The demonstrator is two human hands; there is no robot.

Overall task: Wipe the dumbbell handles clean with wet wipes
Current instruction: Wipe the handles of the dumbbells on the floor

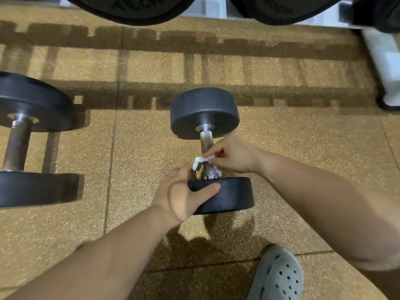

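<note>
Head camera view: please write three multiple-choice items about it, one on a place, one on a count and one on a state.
1. Where is the wet wipe? A. on a shelf B. against the dumbbell handle C. in a bin
2. How many dumbbells lie on the floor? A. one B. two C. four
3. What does the left hand do? A. hangs free B. holds a wipe C. grips the near head
Answers: B, the right hand pinches it at the handle; B, the left dumbbell and the middle dumbbell; C, its thumb clamps the head's edge.
</note>
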